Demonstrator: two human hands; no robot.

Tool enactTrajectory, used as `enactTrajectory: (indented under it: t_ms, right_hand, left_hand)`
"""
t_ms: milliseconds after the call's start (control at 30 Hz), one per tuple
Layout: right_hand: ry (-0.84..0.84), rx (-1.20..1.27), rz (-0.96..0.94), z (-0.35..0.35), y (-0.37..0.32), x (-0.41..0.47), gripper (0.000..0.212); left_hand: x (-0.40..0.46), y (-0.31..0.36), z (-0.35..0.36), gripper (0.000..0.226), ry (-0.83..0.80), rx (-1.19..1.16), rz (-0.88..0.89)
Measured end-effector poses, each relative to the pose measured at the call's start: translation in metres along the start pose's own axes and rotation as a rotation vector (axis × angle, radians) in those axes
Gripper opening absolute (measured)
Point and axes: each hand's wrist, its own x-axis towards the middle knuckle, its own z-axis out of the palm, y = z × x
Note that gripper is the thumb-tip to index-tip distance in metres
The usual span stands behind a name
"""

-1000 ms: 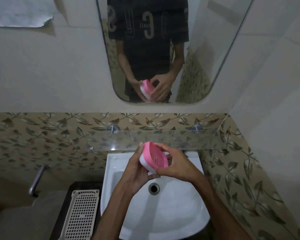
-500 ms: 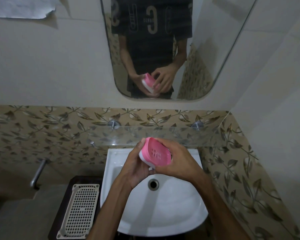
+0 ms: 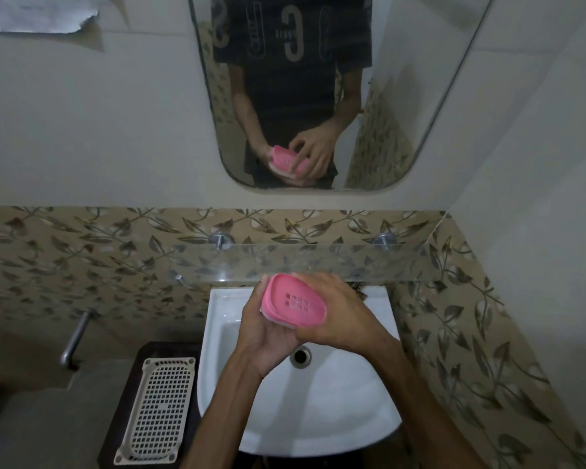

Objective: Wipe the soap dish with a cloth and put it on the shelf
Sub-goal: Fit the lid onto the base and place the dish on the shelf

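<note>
Now both hands hold the pink soap dish (image 3: 293,304) together above the white washbasin (image 3: 335,401). The left hand (image 3: 268,336) is under the dish and at its left end, with the palm turned up and the fingers curled around the edge. The right hand (image 3: 345,316) covers the right end and the far side, with the thumb along the near rim. So each hand is closed on the dish, and the two hands touch each other below it. The dish is tilted, its hollow side facing up toward the camera, and a small group of square drain holes shows in its middle. A white lower part shows under the pink part at the near edge.

Just beyond the hands, the glass shelf (image 3: 318,262) is fixed on the leaf-patterned tiles, and the far edge of the dish is near its front edge. Below the hands, the drain hole (image 3: 301,356) of the basin is visible. To the left of the left forearm, a cream perforated tray (image 3: 158,409) lies on a dark stand beside the basin. Above the shelf, the mirror (image 3: 403,96) repeats the hands and the pink dish. I cannot see any cloth in the hands.
</note>
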Motion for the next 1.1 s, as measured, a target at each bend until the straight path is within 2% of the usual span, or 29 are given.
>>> enactTrajectory:
  t_ms: [133,300,400,467,533,600,700,800,867,1000,1100]
  right_hand:
    - [0.032,-0.017,-0.014,0.008,0.0,0.004,0.095]
    - [0.073,0.033,0.042,0.01,0.01,0.005,0.103]
    - [0.103,0.057,0.065,0.006,0.018,0.002,0.097]
    - [0.119,0.049,0.055,0.003,0.022,0.0,0.093]
    - [0.136,0.058,0.037,0.004,0.025,-0.001,0.093]
    - [0.157,0.082,0.018,0.005,0.026,0.0,0.095]
    - [0.176,0.121,0.007,0.007,0.027,0.004,0.097]
    - [0.19,0.206,0.047,0.004,0.035,0.012,0.1]
    - [0.213,0.255,0.082,0.0,0.044,0.023,0.102]
    - [0.293,0.261,0.119,-0.01,0.06,0.044,0.085]
    - [0.311,0.175,0.106,-0.015,0.069,0.055,0.077]
  left_hand:
    - [-0.001,-0.002,0.0,0.077,0.048,-0.153,0.021]
    - [-0.001,0.003,0.0,0.077,0.127,-0.136,0.063]
    - [-0.005,0.012,-0.001,0.074,0.142,0.088,0.133]
    - [-0.008,0.019,0.001,0.064,0.158,0.265,0.216]
    - [-0.009,0.023,0.007,0.055,0.159,0.344,0.247]
    - [-0.006,0.022,0.01,0.049,0.186,0.321,0.259]
    - [0.006,0.019,0.014,0.035,0.192,0.157,0.289]
    - [0.02,0.024,0.022,0.036,0.153,0.146,0.342]
    - [0.031,0.031,0.028,0.045,0.159,0.168,0.38]
    - [0.057,0.04,0.029,0.046,0.26,0.319,0.426]
    - [0.07,0.042,0.023,0.043,0.391,0.611,0.447]
